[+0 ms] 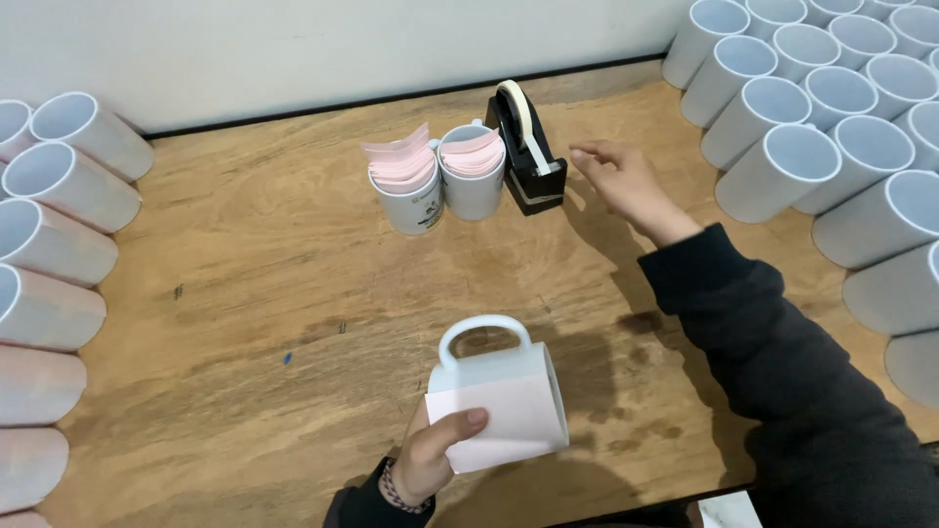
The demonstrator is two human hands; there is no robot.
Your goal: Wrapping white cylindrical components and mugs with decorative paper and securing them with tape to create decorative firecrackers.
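Note:
My left hand point(435, 452) grips a white mug point(494, 386) lying on its side near the table's front edge, handle pointing away from me. My thumb presses a pale pink paper sheet point(514, 425) wrapped around the mug's body. My right hand point(626, 181) reaches out over the table with fingers spread and nothing in it, its fingertips just right of a black tape dispenser point(528, 156) that carries a roll of pale tape point(516, 103). Left of the dispenser stand two white mugs point(440, 191) stuffed with pink paper sheets point(403, 156).
Rows of white mugs lying on their sides are stacked at the left edge point(49, 244) and at the right point(831, 127), their openings facing inward. The wooden table point(245, 293) meets a white wall at the back.

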